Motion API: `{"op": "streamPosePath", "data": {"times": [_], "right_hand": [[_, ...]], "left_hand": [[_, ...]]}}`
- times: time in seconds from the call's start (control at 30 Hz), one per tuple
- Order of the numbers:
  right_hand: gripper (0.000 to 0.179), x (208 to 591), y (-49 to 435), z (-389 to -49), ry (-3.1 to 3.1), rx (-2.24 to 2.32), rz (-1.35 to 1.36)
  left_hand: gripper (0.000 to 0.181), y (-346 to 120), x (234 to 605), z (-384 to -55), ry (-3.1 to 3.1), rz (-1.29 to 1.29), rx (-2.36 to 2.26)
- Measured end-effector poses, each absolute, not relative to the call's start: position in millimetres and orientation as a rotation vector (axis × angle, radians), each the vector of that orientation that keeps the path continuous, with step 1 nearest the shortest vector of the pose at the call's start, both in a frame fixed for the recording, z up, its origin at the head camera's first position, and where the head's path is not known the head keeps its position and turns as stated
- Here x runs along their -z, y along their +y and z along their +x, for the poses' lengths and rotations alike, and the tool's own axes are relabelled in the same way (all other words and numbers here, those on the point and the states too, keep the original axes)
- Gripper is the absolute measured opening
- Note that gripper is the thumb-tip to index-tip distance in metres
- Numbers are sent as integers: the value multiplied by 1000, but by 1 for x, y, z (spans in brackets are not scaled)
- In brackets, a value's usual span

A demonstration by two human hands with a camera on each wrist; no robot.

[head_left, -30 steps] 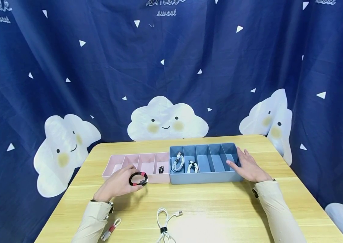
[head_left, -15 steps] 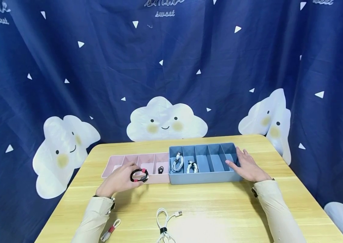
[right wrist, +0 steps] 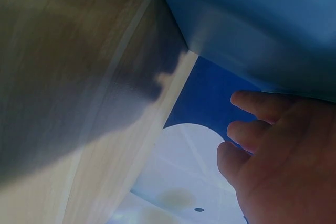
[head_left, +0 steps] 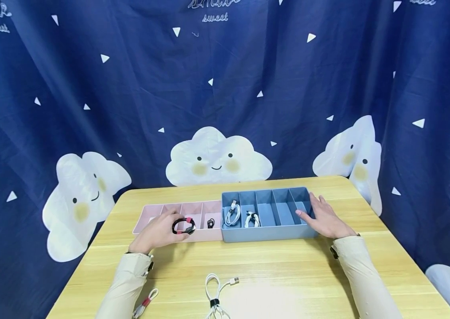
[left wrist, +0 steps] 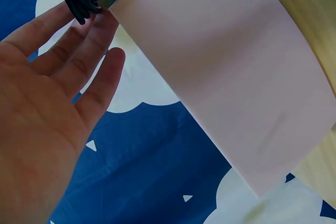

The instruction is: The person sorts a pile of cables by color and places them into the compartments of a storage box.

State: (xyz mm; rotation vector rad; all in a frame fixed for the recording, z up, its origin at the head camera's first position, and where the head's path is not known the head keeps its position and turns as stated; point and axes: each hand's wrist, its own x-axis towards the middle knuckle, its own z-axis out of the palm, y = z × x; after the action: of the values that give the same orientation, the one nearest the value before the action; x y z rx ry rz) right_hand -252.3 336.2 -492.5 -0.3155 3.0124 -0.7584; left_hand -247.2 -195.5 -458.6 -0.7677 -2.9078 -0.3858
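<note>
A dark blue curtain (head_left: pixel 137 88) printed with smiling clouds hangs behind a wooden table (head_left: pixel 289 261). On the table, a five-compartment blue organizer (head_left: pixel 269 234) and a four-compartment pink organizer (head_left: pixel 209 236) sit end to end. The person's right hand (head_left: pixel 328 220) rests at the blue organizer's right end, fingers relaxed, thumb spread apart. Their left hand (head_left: pixel 159 232) pinches a coiled black cable (head_left: pixel 188 230) between thumb and fingertips. Over the last second this hand has moved slightly forward, bringing the cable to the pink organizer's front rim; storing it there seems close, though whether it touches is unclear. Nearest the person lie a white USB cable (head_left: pixel 214 303) with a black tie and a shorter white cable (head_left: pixel 145 302) with a red tie, seemingly still unsorted. The black cable is a neat ring with red ties and a metal plug.
</note>
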Motion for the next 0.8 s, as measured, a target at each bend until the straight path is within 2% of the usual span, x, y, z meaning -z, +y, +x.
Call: {"op": "streamPosePath", "data": {"times": [0.8], "right_hand": [[101,497,338,-254,3022,784,-317]], "left_hand": [[55,-190,463,-269,-2932,-691,412]]}}
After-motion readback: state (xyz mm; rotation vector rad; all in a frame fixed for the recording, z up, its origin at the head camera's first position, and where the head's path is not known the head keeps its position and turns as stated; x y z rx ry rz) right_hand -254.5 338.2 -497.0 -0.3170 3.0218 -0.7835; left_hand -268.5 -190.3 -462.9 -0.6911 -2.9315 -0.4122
